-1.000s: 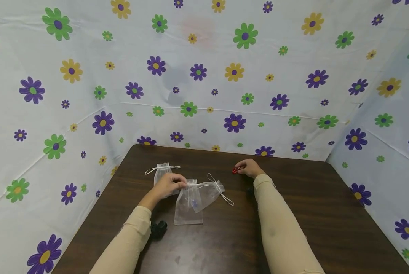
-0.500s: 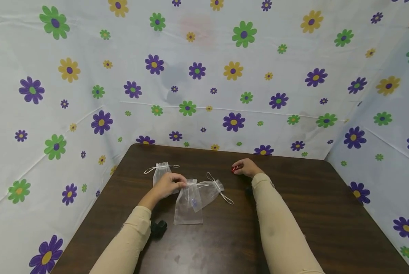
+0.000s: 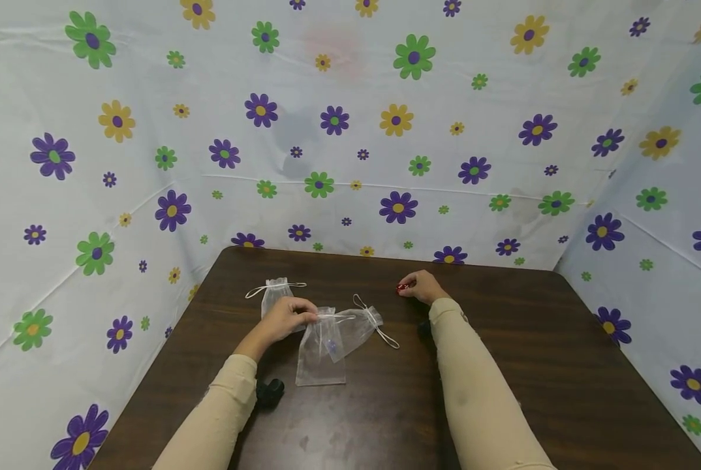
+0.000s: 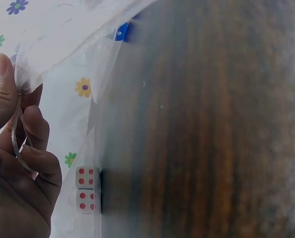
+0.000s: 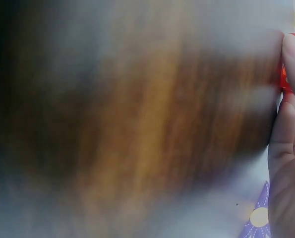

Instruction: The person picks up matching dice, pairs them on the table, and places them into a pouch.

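Note:
My left hand (image 3: 286, 318) pinches the top edge of a sheer white drawstring bag (image 3: 320, 367) lying near the middle of the table. A second sheer bag (image 3: 359, 328), drawn closed, overlaps it on the right with something blue inside. Partly behind the left hand lies a third sheer bag (image 3: 271, 301). In the left wrist view, white dice (image 4: 86, 190) with red dots show through sheer fabric, and a blue die (image 4: 121, 32) shows higher up. Towards the back, my right hand (image 3: 425, 287) holds red dice (image 3: 403, 288) with white dots between thumb and fingers; how many is unclear.
The dark wooden table (image 3: 386, 418) meets a white flowered cloth (image 3: 350, 163) at its back and sides. A black wrist device (image 3: 270, 393) is by the left sleeve. Cord loops (image 3: 389, 339) stick out from the right-hand bag.
The right fingers have closed in around the red dice, gathering them at the same spot at the back. The left hand keeps its pinch on the bag. The head view shifts slightly.

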Demonstrator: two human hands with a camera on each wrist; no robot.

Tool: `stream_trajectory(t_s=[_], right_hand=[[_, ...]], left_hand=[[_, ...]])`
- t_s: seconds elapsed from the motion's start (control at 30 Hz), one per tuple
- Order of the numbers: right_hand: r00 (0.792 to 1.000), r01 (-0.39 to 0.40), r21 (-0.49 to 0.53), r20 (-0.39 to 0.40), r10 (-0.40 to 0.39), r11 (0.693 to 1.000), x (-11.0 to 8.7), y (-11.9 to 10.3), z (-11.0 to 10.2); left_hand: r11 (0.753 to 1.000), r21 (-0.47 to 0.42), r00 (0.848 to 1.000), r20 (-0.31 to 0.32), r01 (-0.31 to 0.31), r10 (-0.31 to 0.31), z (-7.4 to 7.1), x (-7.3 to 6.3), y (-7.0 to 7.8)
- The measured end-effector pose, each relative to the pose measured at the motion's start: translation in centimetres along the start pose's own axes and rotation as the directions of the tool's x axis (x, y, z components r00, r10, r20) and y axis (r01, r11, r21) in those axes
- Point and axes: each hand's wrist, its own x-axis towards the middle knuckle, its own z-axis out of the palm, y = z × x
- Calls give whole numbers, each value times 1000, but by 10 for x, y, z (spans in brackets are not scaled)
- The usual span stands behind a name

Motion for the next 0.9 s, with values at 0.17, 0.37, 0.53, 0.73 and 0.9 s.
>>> stream_trajectory(t_s=[0.17, 0.37, 0.53, 0.73, 0.9], right_hand=[[1000, -11, -6, -7, 11, 1000, 1, -2, 1], [1000, 4, -26, 0, -4, 1000, 2, -6, 2], [1000, -8, -60, 7, 9, 998, 2, -6, 3], [1000, -20, -66, 13, 21, 998, 1, -7, 3], [1000, -12, -57, 7, 13, 998, -2, -5, 2]], left_hand=[[1000, 7, 1000, -7, 17, -17, -1, -2, -1], [1000, 12, 1000, -8, 8, -8, -1, -3, -2], [1000, 8, 1000, -12, -2, 2, -1, -3, -3], [1000, -13, 1000, -18, -11, 11, 0, -2, -4], [1000, -12, 1000, -18, -6, 6, -1, 1, -3]])
